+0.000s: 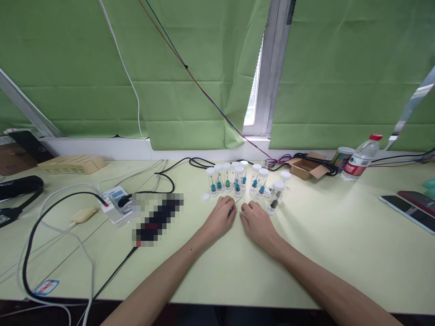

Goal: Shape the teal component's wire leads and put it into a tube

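My left hand [220, 218] rests on the table with its fingers curled together. A small dark blue-green piece [230, 211] shows between its fingertips. Just to the right, my right hand [257, 222] is closed too, pinching a thin pale sliver [242, 213] whose kind I cannot make out. Beyond both hands stand several clear tubes [219, 181] with white caps, holding small blue pieces on thin stems; one piece is green. Nearest my right hand is a tube with dark contents [275, 198]. A loose white cap [205, 197] lies left of the tubes.
A white power strip [117, 206] with tangled cables is on the left, beside a blurred-out dark object [158, 222]. Toward the back right are an open cardboard box [307, 167], a can [342, 158] and a water bottle [362, 158]. Phones [406, 210] lie far right.
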The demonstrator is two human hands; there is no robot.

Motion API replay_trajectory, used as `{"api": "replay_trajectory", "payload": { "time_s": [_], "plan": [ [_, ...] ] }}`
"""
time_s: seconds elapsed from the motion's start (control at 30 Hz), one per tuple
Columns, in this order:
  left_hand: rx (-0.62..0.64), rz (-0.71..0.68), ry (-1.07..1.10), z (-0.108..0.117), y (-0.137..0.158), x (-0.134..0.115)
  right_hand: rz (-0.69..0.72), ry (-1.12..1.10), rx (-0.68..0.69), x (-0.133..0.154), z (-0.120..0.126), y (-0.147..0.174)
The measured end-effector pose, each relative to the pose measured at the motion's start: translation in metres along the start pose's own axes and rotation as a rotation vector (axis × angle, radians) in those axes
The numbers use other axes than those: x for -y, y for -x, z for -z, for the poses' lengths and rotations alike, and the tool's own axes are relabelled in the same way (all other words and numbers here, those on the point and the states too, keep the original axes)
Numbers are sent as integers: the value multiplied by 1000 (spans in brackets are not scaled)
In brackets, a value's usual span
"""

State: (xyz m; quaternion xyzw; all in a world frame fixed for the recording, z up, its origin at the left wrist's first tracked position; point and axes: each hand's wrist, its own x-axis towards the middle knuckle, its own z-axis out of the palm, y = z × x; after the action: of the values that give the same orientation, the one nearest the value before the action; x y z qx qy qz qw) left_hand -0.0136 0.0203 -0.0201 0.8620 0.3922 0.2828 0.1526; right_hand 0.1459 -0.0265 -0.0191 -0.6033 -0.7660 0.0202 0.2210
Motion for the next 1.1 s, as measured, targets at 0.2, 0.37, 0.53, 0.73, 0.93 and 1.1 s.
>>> {"api": "replay_trajectory", "payload": {
  "time_s": [0.2, 0.37, 0.53, 0.73, 0.93, 1.1],
  "plan": [
    [23, 5, 5, 0, 0, 0, 7, -16, -12, -1, -3, 0],
    [40, 10, 4, 2, 0, -1, 13, -52, -20, -5, -4, -1],
    [98, 9, 42, 6, 1, -4, 90, -107, -80, -10, -6, -6],
    [147, 28, 80, 15, 1, -5, 215, -78, -84, -15, -10, -11],
    [4, 59, -16, 24, -2, -4, 279, -43, -65, -14, -14, -15],
    [-29, 156, -71, 18, -1, -9, 328, 27, -52, -13, -12, -18]
  ]
}}
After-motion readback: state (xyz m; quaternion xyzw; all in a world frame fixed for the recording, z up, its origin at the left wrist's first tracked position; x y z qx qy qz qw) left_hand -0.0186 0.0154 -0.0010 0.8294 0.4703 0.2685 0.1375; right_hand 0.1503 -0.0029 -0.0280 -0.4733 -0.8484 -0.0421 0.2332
